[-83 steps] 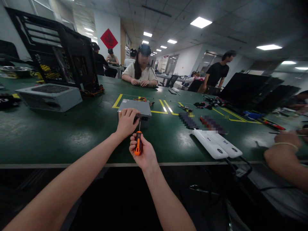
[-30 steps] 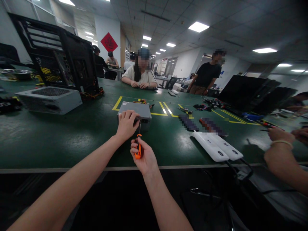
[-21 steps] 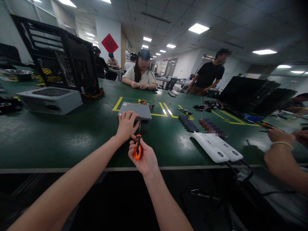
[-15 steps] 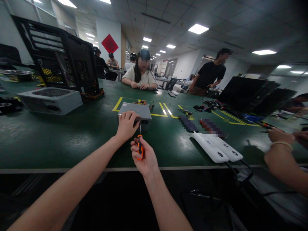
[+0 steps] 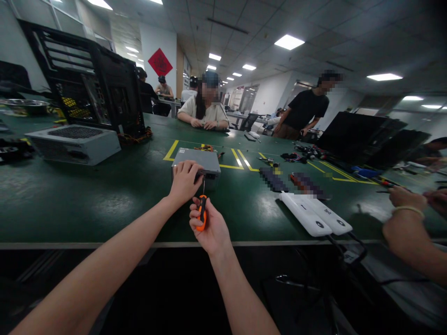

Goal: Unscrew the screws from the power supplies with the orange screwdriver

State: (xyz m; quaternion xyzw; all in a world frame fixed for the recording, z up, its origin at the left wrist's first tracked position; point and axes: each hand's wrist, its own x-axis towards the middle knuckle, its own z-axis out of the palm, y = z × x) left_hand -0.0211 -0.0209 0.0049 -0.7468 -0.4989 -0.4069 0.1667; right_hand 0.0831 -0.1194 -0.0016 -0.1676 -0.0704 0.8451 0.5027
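A grey metal computer power supply lies on the green table in front of me. Over its near left side my left hand is closed, the fingers bent across the front edge. My right hand grips an orange and black screwdriver by its handle, thumb on one side and fingers on the other. The screwdriver's thin shaft points away from me to the near face of the power supply, just right of my left fingertips. Whether its tip sits in a screw is too small to tell.
A second power supply and an open black computer case stand at left. Two white power banks with cables lie right, behind them pixelated dark objects. A neighbour's hand works at far right; a person sits opposite.
The screwdriver's handle has turned in my right hand, showing more of its black and orange side. My right fingers have shifted slightly; my left hand stays on the power supply.
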